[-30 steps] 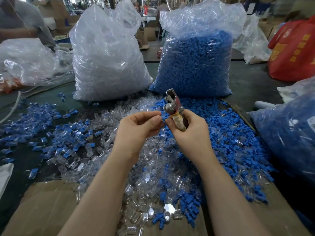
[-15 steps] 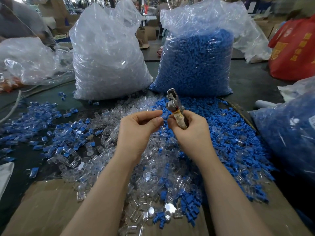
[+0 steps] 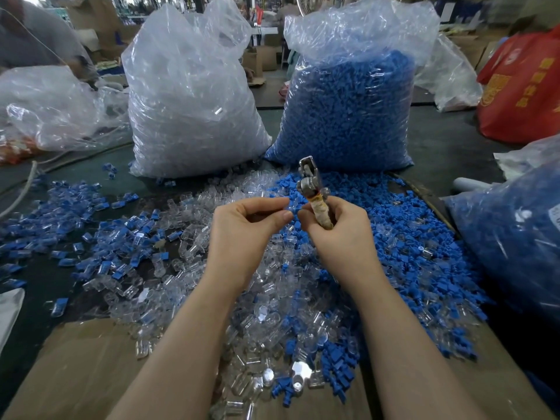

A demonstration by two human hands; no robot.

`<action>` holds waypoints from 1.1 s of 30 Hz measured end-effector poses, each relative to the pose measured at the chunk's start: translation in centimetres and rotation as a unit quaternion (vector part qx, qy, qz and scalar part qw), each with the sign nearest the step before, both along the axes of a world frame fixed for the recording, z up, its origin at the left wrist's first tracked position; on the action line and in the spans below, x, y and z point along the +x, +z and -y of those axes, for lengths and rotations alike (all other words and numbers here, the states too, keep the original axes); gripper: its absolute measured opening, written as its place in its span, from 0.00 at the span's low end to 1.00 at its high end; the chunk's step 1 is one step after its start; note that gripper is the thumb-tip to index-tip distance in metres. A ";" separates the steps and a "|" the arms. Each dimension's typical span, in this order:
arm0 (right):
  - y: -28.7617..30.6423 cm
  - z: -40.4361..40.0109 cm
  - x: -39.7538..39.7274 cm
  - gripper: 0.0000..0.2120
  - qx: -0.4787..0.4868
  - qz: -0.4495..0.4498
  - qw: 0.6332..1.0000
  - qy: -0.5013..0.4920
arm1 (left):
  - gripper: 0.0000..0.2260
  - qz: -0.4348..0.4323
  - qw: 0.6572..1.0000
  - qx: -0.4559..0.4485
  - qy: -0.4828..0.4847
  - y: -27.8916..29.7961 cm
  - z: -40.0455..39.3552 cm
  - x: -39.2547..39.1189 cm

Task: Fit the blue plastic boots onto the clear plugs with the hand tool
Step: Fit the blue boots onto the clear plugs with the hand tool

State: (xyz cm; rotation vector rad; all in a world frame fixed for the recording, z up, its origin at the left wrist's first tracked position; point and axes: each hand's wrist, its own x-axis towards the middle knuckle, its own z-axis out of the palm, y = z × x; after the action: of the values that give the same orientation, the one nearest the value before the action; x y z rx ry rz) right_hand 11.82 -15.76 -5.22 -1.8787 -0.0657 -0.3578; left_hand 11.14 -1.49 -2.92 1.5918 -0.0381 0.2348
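Two hands hovering close together over heap of clear plugs (image 3: pixel 260 301). I am seeing right hand (image 3: pixel 339 234) gripping hand tool (image 3: pixel 313 192), metal head pointing up. Left hand (image 3: pixel 245 234) curling thumb and fingers just beside tool; I cannot tell what it is pinching. Blue boots (image 3: pixel 406 237) lying right of clear heap on worktop (image 3: pixel 439 140). Bag of blue boots (image 3: pixel 348 110) standing behind heap.

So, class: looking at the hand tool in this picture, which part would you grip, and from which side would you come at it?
Grip the wrapped handle, coming from below and the right as the right hand does. The tool stands nearly upright with its metal head on top, so a low grip leaves the working end free.
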 end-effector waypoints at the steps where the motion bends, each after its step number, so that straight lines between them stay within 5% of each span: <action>1: 0.0 0.0 0.0 0.09 -0.002 0.000 1.000 0.000 | 0.09 0.002 1.000 -0.001 0.001 0.0 0.0 0.0; 15: 0.3 -0.3 -0.2 0.04 0.015 0.006 0.999 0.038 | 0.09 0.000 1.000 0.004 0.013 -0.2 -0.4 0.2; 23: 0.2 -0.3 -0.2 0.06 0.014 0.036 0.999 0.008 | 0.07 -0.037 0.993 -0.114 -0.015 -0.1 -0.4 0.0; 33: 0.2 -0.4 -0.3 0.07 -0.005 0.049 0.999 0.014 | 0.08 -0.013 0.998 -0.064 -0.013 -0.3 -0.3 0.1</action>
State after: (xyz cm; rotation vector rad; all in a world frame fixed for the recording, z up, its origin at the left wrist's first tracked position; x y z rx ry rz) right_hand 11.51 -15.31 -5.01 -1.8683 -0.1596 -0.4310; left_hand 11.23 -1.19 -3.21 1.4655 -0.0238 0.1922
